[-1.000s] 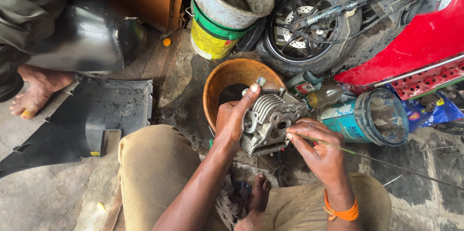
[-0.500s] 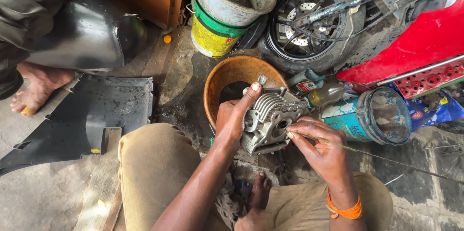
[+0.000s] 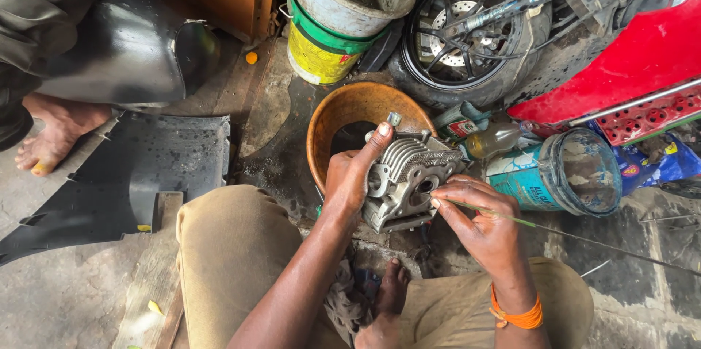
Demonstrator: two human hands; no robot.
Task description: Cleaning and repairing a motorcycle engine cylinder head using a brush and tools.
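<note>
My left hand [image 3: 352, 172] grips a grey finned metal engine cylinder head [image 3: 406, 181] from its left side, thumb up along the top edge. The part is held above my knees, just in front of a rusty orange bowl [image 3: 343, 109]. My right hand [image 3: 478, 219], with an orange band on its wrist, pinches a thin long wire [image 3: 584, 237] whose tip goes into a round port on the part's right face. The wire runs off to the right over the floor.
Stacked buckets [image 3: 343, 9] and a black wheel [image 3: 467, 24] stand behind the bowl, with a red scooter body [image 3: 628, 64] at right. A teal can [image 3: 555, 174] and a bottle [image 3: 493, 141] lie nearby. Black plastic panels [image 3: 124, 166] and another person's bare foot [image 3: 47, 144] are at left.
Both hands keep their hold. The cylinder head and wire tip shifted only slightly; the view drifted a little.
</note>
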